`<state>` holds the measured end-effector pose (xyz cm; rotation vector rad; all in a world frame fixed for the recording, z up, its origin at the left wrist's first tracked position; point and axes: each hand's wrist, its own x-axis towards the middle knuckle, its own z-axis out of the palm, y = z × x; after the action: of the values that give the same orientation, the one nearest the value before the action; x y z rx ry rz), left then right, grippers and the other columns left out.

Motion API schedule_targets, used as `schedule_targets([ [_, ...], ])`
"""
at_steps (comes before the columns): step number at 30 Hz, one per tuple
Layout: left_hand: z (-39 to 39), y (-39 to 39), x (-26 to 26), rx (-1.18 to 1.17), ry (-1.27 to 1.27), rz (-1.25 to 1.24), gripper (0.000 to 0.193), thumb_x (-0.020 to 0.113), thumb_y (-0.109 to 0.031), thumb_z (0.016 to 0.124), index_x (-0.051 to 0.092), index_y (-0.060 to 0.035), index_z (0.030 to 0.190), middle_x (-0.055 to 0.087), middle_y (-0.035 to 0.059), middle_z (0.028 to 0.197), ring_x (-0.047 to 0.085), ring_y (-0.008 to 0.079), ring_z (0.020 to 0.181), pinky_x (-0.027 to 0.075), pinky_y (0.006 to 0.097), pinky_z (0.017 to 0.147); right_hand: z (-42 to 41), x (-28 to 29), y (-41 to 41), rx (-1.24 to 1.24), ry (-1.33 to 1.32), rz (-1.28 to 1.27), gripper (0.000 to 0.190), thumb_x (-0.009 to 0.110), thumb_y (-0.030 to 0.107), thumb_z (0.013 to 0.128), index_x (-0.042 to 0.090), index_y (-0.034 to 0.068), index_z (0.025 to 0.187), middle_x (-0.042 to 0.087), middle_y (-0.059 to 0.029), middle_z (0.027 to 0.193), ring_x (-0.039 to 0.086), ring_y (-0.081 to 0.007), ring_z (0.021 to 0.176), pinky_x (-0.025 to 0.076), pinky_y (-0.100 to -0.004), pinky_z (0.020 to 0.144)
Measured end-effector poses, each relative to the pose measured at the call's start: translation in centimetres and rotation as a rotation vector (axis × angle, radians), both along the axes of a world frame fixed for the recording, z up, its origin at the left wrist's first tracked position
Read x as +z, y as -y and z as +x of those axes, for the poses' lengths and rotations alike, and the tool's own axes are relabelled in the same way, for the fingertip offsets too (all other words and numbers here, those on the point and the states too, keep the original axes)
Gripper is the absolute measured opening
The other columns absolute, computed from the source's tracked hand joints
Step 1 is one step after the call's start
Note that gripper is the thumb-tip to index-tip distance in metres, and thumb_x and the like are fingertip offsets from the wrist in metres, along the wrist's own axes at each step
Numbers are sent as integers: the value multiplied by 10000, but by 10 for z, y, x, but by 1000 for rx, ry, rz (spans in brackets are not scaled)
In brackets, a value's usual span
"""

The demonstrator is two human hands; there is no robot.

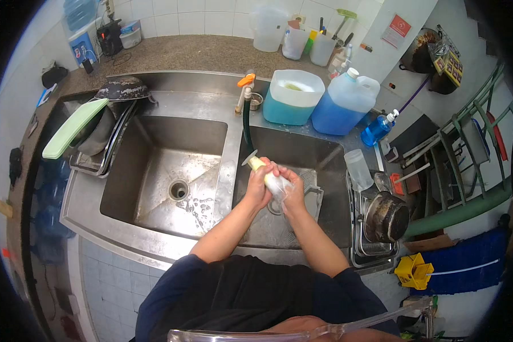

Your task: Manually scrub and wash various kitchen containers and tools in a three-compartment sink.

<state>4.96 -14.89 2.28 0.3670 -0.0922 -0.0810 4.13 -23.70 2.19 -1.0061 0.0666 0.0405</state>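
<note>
Over the right basin (337, 171) of a steel double sink, my left hand (258, 184) and my right hand (295, 190) are both closed around an elongated whitish, partly see-through object (278, 184). Its far end is pale yellow and carries a flat disc-like rim; my fingers hide much of the middle, so its exact kind is unclear. A dark green hose (246, 124) hangs from the tap with the orange handle (246, 80) and ends close to that rim. Below my hands, metal pieces (314, 197) lie on the basin floor, partly covered by my right arm.
The left basin (162, 171) has wet patches near its drain. Behind the right basin stand a tub of blue-green liquid (293, 113), a blue-filled jug (344, 107) and a pump bottle (378, 130). Pans and trays (107, 137) crowd the left edge; a blackened pot (384, 216) sits right.
</note>
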Motion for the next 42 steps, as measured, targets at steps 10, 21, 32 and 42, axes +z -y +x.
schedule_targets([
  [10,14,-10,13,75,-452,55,160,584,-143,796,448,-60,791,465,33,684,489,151,631,435,271,578,6,42,10,-164,978,-1179,213,633,14,599,594,51,805,546,-96,775,542,-266,728,442,-325,639],
  [21,-5,-1,38,100,-142,-24,135,534,-80,802,418,-98,735,413,9,616,444,126,587,395,253,563,6,-2,0,-252,626,-495,218,656,10,633,471,48,741,508,-69,721,512,-148,676,412,-253,596],
  [32,26,-33,18,144,-487,-300,239,527,-266,845,425,-77,742,445,29,650,475,161,621,458,395,765,-3,59,22,-119,1194,-1375,324,563,-61,546,582,71,841,543,-53,970,521,-237,655,437,-317,612],
  [42,9,-22,28,117,-376,-187,140,500,-146,825,421,-82,728,433,22,661,475,156,656,460,379,720,-12,79,27,390,1092,-1968,168,542,75,658,586,87,820,553,-36,927,570,-235,671,483,-344,559],
])
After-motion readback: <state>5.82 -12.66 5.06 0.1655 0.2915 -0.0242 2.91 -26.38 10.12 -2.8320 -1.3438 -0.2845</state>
